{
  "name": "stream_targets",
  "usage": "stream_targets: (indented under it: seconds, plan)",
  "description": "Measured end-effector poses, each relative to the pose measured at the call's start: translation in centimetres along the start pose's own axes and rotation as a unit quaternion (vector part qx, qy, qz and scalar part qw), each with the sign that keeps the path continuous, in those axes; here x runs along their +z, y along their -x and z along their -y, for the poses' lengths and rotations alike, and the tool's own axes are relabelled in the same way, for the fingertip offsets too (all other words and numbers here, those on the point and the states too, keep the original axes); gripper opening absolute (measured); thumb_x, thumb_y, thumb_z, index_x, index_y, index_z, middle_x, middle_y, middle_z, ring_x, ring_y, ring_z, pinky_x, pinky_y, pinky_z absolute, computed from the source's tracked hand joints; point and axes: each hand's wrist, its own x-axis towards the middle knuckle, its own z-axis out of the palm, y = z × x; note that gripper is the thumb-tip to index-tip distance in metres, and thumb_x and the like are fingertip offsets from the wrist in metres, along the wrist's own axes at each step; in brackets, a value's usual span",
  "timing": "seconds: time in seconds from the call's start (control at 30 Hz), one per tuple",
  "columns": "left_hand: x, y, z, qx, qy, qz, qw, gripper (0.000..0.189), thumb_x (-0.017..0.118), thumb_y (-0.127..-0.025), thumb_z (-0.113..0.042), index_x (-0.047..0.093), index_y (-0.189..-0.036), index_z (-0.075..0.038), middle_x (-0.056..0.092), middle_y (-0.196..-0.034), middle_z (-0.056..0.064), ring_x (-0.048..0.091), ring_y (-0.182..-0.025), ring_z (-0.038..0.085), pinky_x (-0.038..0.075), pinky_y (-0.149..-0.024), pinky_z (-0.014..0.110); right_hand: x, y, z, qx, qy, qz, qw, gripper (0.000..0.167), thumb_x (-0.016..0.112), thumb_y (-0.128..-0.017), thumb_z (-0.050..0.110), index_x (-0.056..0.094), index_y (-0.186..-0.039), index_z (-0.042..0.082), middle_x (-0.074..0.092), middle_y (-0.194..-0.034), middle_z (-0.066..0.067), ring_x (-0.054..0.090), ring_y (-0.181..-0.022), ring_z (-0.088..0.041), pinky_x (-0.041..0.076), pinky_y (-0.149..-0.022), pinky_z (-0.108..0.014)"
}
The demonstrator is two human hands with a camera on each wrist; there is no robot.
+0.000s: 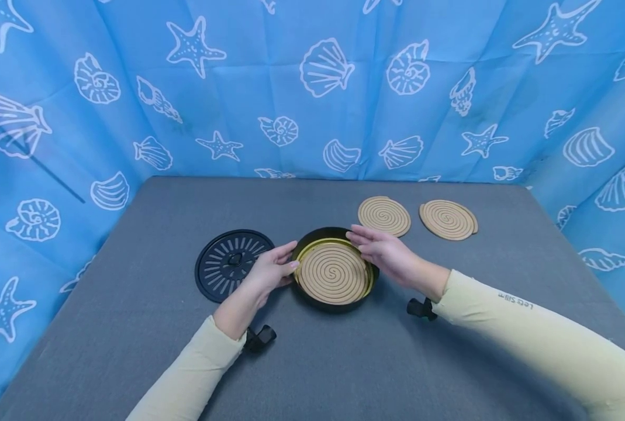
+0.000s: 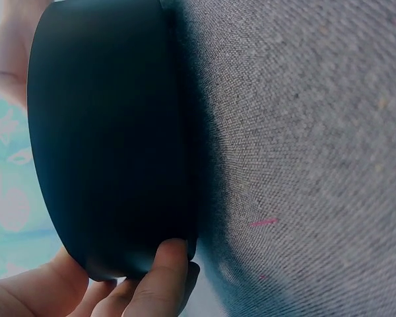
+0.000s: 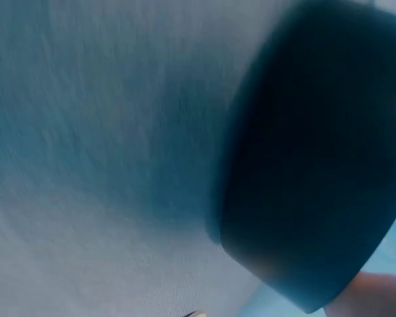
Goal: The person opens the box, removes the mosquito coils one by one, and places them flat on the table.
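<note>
A round black mosquito coil tin (image 1: 337, 307) with a gold inner rim sits on the table, and a tan mosquito coil (image 1: 332, 273) lies flat inside it. My left hand (image 1: 265, 272) holds the tin's left side, thumb near the rim; in the left wrist view its fingers (image 2: 165, 277) touch the dark outer wall (image 2: 112, 132). At the right rim is my right hand (image 1: 388, 254), its fingers extended over the edge. In the right wrist view the tin wall (image 3: 317, 158) is blurred and hides most of that hand.
The slotted black lid (image 1: 212, 272) lies left of the tin, partly behind my left hand. Two more tan coils lie at the back right, a nearer-centre coil (image 1: 384, 215) and a far coil (image 1: 449, 220). A blue patterned curtain (image 1: 312, 88) hangs behind the grey table (image 1: 333, 368).
</note>
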Motion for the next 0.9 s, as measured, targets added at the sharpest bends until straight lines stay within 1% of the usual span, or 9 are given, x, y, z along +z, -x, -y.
stream_targets:
  seconds: [0.17,0.43,0.63,0.9]
  plan:
    - [0.0,0.0,0.0,0.001,0.0,0.005,1.0,0.051,0.052,-0.099,-0.004,0.041,-0.148,-0.013,0.038,-0.151,0.012,0.04,-0.136,0.028,0.042,-0.104,0.048,-0.2,-1.0,0.2,0.021,0.026,0.004,0.9994,0.06,0.03,-0.097,-0.003,0.006,-0.152,-0.007,0.014,-0.158,-0.026,0.008,-0.146,-0.034,0.008,-0.118,-0.05]
    - [-0.1,0.0,0.0,-0.002,-0.002,0.006,1.0,0.051,0.052,-0.1,-0.004,0.041,-0.148,-0.013,0.038,-0.152,0.012,0.041,-0.135,0.028,0.043,-0.104,0.047,0.2,-1.7,0.4,0.045,0.095,0.013,0.9943,0.059,0.032,-0.098,-0.004,0.008,-0.152,-0.007,0.018,-0.156,-0.027,0.012,-0.145,-0.035,0.011,-0.118,-0.05]
    - [0.0,0.2,-0.3,-0.006,0.002,0.004,1.0,0.051,0.053,-0.099,-0.005,0.041,-0.148,-0.014,0.038,-0.152,0.01,0.041,-0.135,0.027,0.043,-0.104,0.047,0.5,-1.8,0.6,0.06,0.109,0.01,0.9922,0.06,0.034,-0.097,-0.004,0.009,-0.152,-0.007,0.018,-0.156,-0.028,0.012,-0.145,-0.036,0.013,-0.118,-0.051]
    - [-0.1,0.1,-0.1,-0.004,0.002,0.003,1.0,0.051,0.052,-0.099,-0.004,0.041,-0.148,-0.014,0.038,-0.152,0.011,0.041,-0.135,0.027,0.043,-0.104,0.047,0.9,-2.1,0.7,0.082,0.128,0.005,0.9884,0.057,0.036,-0.098,-0.002,0.017,-0.151,-0.007,0.024,-0.154,-0.027,0.018,-0.144,-0.036,0.015,-0.118,-0.051]
